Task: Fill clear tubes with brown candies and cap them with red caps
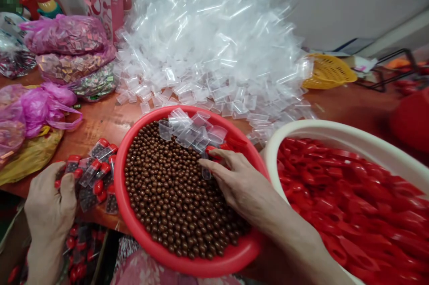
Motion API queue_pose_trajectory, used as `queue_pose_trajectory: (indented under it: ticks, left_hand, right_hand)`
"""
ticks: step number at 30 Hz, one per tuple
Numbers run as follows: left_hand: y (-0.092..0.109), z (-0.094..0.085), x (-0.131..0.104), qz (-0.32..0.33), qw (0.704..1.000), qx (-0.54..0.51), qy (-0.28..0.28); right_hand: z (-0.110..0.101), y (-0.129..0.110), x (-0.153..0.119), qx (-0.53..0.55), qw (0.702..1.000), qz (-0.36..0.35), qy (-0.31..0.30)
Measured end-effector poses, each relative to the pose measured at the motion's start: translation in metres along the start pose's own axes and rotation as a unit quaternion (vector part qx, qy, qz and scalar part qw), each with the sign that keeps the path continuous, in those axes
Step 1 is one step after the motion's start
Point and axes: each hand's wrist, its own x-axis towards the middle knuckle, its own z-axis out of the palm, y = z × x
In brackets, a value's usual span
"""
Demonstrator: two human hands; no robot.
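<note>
My left hand (50, 204) is at the table's left edge, fingers curled around a small red-capped container (57, 183) that is mostly hidden. Beside it lies a pile of clear containers with red caps (95, 171), filled with dark balls. My right hand (234, 182) reaches over the red basin (125, 204) of shiny brown balls (174, 195). Between its thumb and fingers is a small clear plastic container (206, 172). Several empty clear containers (192, 128) and some red caps (231, 142) rest on the balls at the far side.
A large heap of clear containers (214, 52) stands behind the basin. To the right is a white tub (273, 160) full of red plastic parts (351, 200). Pink bags (73, 37) sit at left, a yellow basket (330, 70) at right. Below, a box holds more filled containers (82, 249).
</note>
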Motion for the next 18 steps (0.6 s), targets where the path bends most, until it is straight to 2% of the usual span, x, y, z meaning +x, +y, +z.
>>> queue_pose_trajectory:
  ticks: [2, 4, 5, 8, 11, 15, 18]
  left_hand:
    - [0.020, 0.012, -0.001, 0.004, 0.994, 0.085, 0.072]
    - [0.045, 0.029, -0.005, 0.033, 0.996, 0.045, 0.067]
    - [0.057, 0.037, -0.008, 0.067, 0.996, 0.018, 0.062]
    - [0.086, 0.063, -0.016, 0.142, 0.989, -0.033, -0.007]
    - [0.103, 0.083, -0.021, 0.190, 0.979, -0.006, -0.078]
    - [0.112, 0.097, -0.020, 0.192, 0.967, 0.121, -0.115]
    - [0.111, 0.100, -0.019, 0.187, 0.952, 0.175, -0.169]
  right_hand:
    - [0.004, 0.005, 0.006, -0.018, 0.999, -0.031, -0.024]
    - [0.007, 0.007, 0.012, -0.026, 0.997, -0.069, -0.037]
    - [0.008, 0.008, 0.015, -0.034, 0.995, -0.089, -0.039]
    - [0.008, 0.007, 0.024, -0.087, 0.984, -0.142, -0.055]
    - [0.004, 0.003, 0.030, -0.145, 0.971, -0.171, -0.079]
    - [-0.004, -0.007, 0.034, -0.192, 0.952, -0.214, -0.105]
    - [-0.003, -0.014, 0.036, -0.229, 0.936, -0.238, -0.119]
